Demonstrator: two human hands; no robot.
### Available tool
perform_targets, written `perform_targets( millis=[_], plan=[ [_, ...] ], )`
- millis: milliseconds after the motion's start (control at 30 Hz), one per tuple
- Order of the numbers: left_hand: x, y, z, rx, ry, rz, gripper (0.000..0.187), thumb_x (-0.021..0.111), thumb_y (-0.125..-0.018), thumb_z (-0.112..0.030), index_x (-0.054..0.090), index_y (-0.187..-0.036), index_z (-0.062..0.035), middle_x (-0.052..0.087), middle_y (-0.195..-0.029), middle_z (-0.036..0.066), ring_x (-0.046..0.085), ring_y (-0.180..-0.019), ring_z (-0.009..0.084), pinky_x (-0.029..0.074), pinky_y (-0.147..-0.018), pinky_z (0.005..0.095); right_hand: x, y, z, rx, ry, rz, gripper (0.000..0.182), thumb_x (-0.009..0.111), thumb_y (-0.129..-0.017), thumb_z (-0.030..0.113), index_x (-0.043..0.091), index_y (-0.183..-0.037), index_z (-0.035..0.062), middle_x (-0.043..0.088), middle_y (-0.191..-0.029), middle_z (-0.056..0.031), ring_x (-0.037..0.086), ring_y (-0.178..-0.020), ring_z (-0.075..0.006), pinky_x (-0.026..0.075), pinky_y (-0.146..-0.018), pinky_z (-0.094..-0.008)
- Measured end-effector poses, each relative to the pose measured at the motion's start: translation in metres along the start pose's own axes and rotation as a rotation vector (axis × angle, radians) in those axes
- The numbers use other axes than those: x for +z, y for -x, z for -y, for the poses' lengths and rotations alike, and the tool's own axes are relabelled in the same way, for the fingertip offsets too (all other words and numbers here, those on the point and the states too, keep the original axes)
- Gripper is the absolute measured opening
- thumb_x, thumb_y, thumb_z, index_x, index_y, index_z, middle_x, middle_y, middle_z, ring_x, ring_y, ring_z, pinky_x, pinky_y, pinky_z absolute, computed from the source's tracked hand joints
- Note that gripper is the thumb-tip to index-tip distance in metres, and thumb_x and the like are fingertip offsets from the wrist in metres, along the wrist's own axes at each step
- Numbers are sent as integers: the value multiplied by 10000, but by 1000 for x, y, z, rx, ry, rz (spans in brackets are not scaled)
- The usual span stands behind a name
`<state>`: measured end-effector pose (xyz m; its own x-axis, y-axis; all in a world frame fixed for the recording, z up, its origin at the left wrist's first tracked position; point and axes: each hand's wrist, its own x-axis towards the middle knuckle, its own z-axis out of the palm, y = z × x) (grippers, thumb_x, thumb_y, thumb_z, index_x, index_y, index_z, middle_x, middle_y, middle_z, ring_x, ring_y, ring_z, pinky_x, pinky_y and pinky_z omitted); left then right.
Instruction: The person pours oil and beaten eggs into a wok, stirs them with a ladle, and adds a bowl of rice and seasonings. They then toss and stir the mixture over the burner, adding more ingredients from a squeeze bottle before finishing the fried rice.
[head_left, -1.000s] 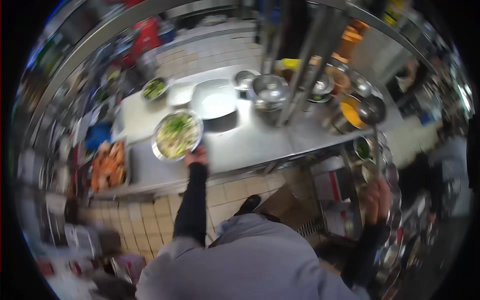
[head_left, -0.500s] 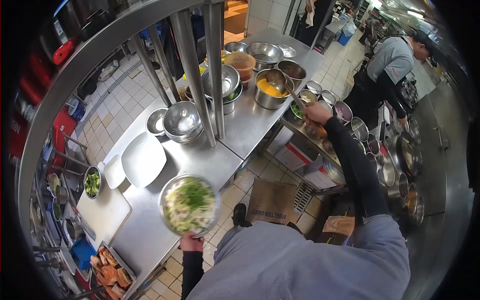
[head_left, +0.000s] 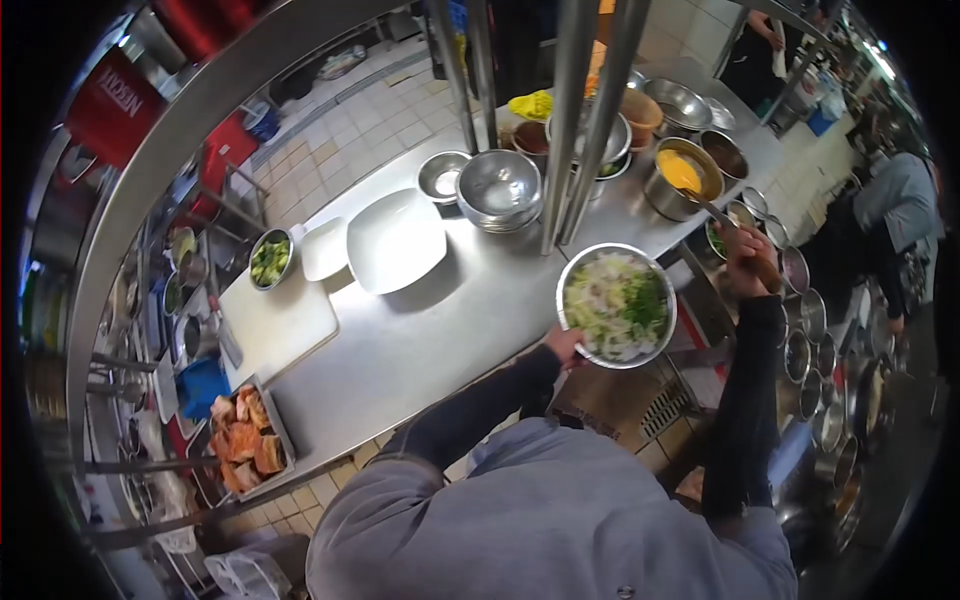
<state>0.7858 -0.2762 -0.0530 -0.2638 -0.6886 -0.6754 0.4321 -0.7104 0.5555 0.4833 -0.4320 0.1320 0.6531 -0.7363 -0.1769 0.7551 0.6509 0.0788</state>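
My left hand grips the near-left rim of a metal bowl of chopped pale vegetables and green herbs. The bowl is held up past the counter's front edge, close to my right forearm. Closed around the handle of a ladle is my right hand. The ladle reaches into a steel pot of yellow liquid, and its scoop is mostly hidden inside.
White plate, stacked metal bowls and a cutting board sit on the steel counter. Metal posts rise from it. Raw meat pieces fill a tray at lower left. A co-worker stands at right.
My left hand has brought the bowl rightward, nearer the pot. The ladle's scoop sits lower in the yellow liquid. The view has turned left.
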Motion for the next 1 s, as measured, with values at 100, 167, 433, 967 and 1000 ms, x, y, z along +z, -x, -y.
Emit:
perform_targets(
  millis=[100,167,433,967,1000],
  plan=[
    [19,-38,-4,-42,17,-37,192,537,-779,-87,498,-935,18,586,-755,151,624,-607,266,574,-519,344,0,-5,-11,-41,-16,1,119,419,-926,79,415,-1020,6,407,-657,32,481,-589,-63,418,-544,-226],
    [15,-67,-1,-78,16,-22,176,525,-790,-88,489,-933,8,575,-787,157,615,-620,283,569,-524,364,-16,1,-10,-100,-88,111,125,438,-915,82,425,-1018,13,399,-649,37,473,-584,-59,416,-535,-221],
    [36,-40,-41,-29,51,-5,91,474,-812,-63,470,-878,0,555,-757,138,559,-589,258,477,-472,359,9,6,-39,-194,30,-60,154,432,-893,58,409,-985,-63,449,-662,36,475,-511,-46,420,-482,-205],
    [5,-73,-50,-31,-15,98,50,503,-755,-95,524,-785,-61,594,-754,70,574,-620,190,485,-510,291,-3,2,-56,-509,226,-120,149,499,-866,110,464,-721,107,519,-616,20,540,-535,-81,487,-502,-262],
    [-2,-81,-54,-22,-13,80,39,505,-752,-82,512,-789,-72,594,-756,66,574,-613,184,497,-519,284,-2,-7,-52,-432,92,-37,151,480,-868,98,447,-721,112,500,-590,36,530,-509,-68,487,-491,-262]
  ],
)
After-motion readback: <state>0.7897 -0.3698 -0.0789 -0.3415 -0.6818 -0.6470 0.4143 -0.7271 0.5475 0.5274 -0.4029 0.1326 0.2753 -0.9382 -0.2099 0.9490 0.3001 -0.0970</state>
